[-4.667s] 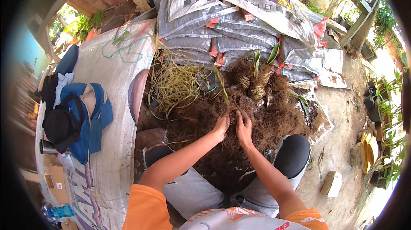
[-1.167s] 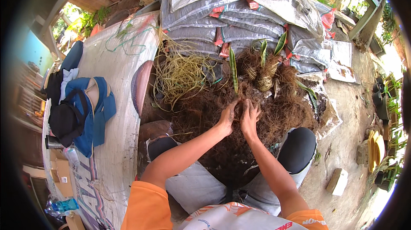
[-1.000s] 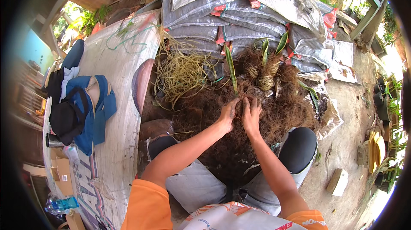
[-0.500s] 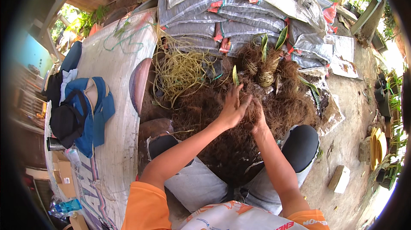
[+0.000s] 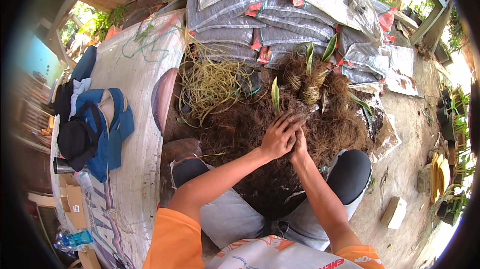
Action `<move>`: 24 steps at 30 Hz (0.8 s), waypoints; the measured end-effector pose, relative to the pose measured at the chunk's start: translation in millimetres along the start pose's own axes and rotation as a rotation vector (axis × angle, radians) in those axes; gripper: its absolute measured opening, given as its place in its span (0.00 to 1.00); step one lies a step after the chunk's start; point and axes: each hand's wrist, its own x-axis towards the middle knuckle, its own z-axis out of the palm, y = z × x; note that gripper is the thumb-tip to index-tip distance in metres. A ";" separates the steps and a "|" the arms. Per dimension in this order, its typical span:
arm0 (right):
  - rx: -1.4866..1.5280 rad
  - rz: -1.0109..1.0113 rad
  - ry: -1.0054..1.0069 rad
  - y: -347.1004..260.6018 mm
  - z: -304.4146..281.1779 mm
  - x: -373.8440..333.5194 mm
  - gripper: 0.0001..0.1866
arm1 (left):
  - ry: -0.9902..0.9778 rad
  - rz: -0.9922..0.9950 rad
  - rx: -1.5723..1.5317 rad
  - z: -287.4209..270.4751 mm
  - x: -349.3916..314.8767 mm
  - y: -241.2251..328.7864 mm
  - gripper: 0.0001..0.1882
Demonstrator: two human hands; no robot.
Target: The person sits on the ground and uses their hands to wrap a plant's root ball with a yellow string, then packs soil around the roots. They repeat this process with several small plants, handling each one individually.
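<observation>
My left hand [image 5: 278, 136] and my right hand [image 5: 299, 145] are pressed together over a heap of brown coconut fibre [image 5: 240, 129] between my knees. The left fingers lie across the right hand's fingers, and both hands are closed toward each other. What lies between the palms is hidden. Just beyond the left fingertips a single snake plant leaf [image 5: 275, 94], green with pale edges, stands upright; its base is hidden by fibre and fingers. Farther off stands a fibre bundle [image 5: 312, 91] wound with yellowish strands, with snake plant leaves rising from it.
A tangle of yellow-green strands [image 5: 212, 86] lies at the heap's far left. Stacked grey sacks [image 5: 295, 34] stand behind. On the left, a blue bag [image 5: 115, 124] and a black cap [image 5: 77, 141] rest on a pale board [image 5: 145, 69]. A whitish block [image 5: 394, 212] sits at right.
My hands have drawn nearer to me and come together, the left fingers now over the right ones. More of the upright leaf shows, and the fibre between the palms is covered.
</observation>
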 end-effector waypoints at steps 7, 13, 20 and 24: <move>-0.008 0.074 0.081 6.0 4.5 -3.5 0.19 | -0.067 0.001 0.035 1.1 -12.6 -3.1 0.29; 0.042 0.223 0.039 -2.5 -4.7 4.7 0.17 | -0.046 -0.017 0.006 0.2 -9.4 -2.3 0.30; -0.046 0.091 0.056 13.8 -14.4 6.0 0.17 | -0.114 0.041 0.029 1.3 -13.9 -8.8 0.30; 0.228 -0.032 -0.077 30.1 -34.7 18.6 0.17 | -0.120 0.030 0.042 5.6 -16.5 -3.7 0.29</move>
